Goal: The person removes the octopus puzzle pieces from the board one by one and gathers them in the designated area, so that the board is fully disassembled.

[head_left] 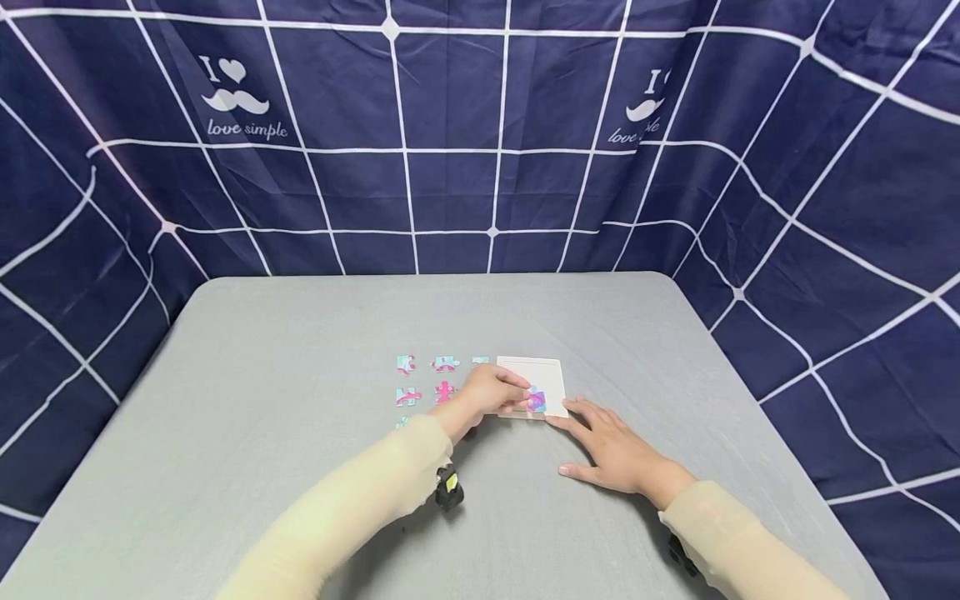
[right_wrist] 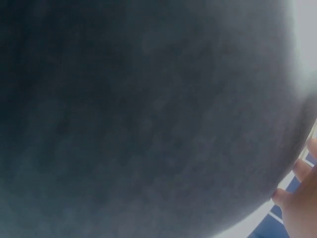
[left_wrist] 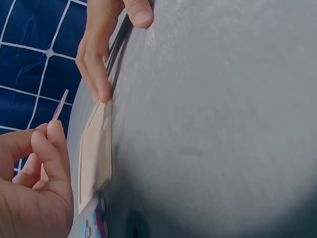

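Observation:
My left hand point(head_left: 495, 390) pinches a purple and blue puzzle piece point(head_left: 536, 402) between thumb and fingers. In the left wrist view this puzzle piece point(left_wrist: 60, 105) is seen edge-on, raised above a shallow light-coloured puzzle tray point(left_wrist: 94, 158). From the head, the tray point(head_left: 531, 367) lies flat, its lower left part covered by the left hand. My right hand point(head_left: 615, 450) is spread with straight fingers, fingertips at the tray's lower right corner and its thumb out on the table. The right wrist view catches only a few fingers point(right_wrist: 302, 171) at its edge.
Left of the tray lie several loose pink and light-blue puzzle pieces point(head_left: 445, 364) in rough rows, some partly hidden behind the left hand and sleeve. The grey table point(head_left: 300, 350) meets a dark blue checked curtain point(head_left: 450, 192) at the back and sides.

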Tool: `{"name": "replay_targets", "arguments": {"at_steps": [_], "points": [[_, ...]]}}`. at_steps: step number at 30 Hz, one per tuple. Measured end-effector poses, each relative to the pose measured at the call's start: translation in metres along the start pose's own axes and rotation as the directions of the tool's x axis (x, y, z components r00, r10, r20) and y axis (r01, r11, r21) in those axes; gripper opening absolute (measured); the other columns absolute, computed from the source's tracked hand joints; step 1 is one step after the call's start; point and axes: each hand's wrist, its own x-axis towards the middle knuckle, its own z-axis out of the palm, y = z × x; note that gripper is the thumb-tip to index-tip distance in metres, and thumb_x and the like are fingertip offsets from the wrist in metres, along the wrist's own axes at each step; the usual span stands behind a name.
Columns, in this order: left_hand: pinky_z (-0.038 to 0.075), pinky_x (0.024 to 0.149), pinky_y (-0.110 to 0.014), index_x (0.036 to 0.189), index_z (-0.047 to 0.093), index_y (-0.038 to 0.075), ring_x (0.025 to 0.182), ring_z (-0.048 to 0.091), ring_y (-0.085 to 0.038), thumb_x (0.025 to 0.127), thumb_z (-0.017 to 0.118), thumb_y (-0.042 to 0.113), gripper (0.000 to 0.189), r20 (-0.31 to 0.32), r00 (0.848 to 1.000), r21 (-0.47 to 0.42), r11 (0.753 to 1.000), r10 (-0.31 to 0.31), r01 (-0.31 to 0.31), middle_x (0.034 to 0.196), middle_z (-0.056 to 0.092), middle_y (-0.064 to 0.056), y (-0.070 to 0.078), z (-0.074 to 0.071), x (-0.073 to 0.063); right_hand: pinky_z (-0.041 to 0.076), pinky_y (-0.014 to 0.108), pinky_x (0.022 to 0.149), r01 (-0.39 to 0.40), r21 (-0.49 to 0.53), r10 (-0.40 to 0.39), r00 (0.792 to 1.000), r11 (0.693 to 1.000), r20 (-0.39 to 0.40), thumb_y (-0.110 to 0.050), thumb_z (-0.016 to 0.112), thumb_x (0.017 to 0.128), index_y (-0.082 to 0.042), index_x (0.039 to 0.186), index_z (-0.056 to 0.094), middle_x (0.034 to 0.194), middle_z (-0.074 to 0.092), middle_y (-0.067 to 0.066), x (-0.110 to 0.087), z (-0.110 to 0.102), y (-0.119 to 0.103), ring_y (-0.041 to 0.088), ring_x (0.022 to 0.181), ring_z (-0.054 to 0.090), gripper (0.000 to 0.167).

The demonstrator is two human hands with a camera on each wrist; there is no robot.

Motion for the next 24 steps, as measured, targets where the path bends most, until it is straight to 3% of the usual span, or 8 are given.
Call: {"name": "replay_targets", "arguments": {"at_steps": [5, 13, 24], "points": [[0.045, 0.046, -0.013, 0.093, 0.073, 0.000, 0.054, 0.055, -0.005, 0.082, 0.072, 0.001, 0.011, -0.005, 1.000, 0.043, 0.999, 0.005, -0.005, 0.069, 0.067, -0.003, -0.001, -0.015, -0.006, 0.028, 0.058, 0.105, -0.010, 0.002, 0.010, 1.000, 1.000, 0.013, -0.059, 0.058, 0.087, -0.021, 0.144, 0.041, 0.147, 0.032, 0.017, 0.000, -0.002, -0.001, 0.038, 0.135, 0.028, 0.071], [0.047, 0.048, -0.014, 0.097, 0.072, 0.000, 0.066, 0.066, -0.009, 0.085, 0.069, 0.002, 0.012, 0.022, 1.000, 0.088, 0.996, -0.019, 0.017, 0.080, 0.071, -0.006, -0.006, -0.037, -0.015, 0.029, 0.058, 0.105, 0.008, 0.006, -0.008, 1.000, 1.000, -0.008, -0.056, 0.061, 0.087, -0.021, 0.144, 0.042, 0.146, 0.034, 0.018, 0.000, -0.001, 0.000, 0.038, 0.135, 0.029, 0.070], [0.047, 0.047, -0.013, 0.098, 0.071, -0.003, 0.066, 0.067, -0.011, 0.084, 0.069, -0.001, 0.014, 0.037, 0.999, 0.138, 0.990, -0.024, 0.019, 0.080, 0.071, -0.009, -0.015, -0.052, -0.026, 0.028, 0.058, 0.105, 0.009, 0.006, -0.008, 1.000, 1.000, -0.013, -0.056, 0.060, 0.087, -0.021, 0.144, 0.041, 0.146, 0.034, 0.018, -0.001, -0.002, 0.000, 0.039, 0.135, 0.028, 0.070]]}}
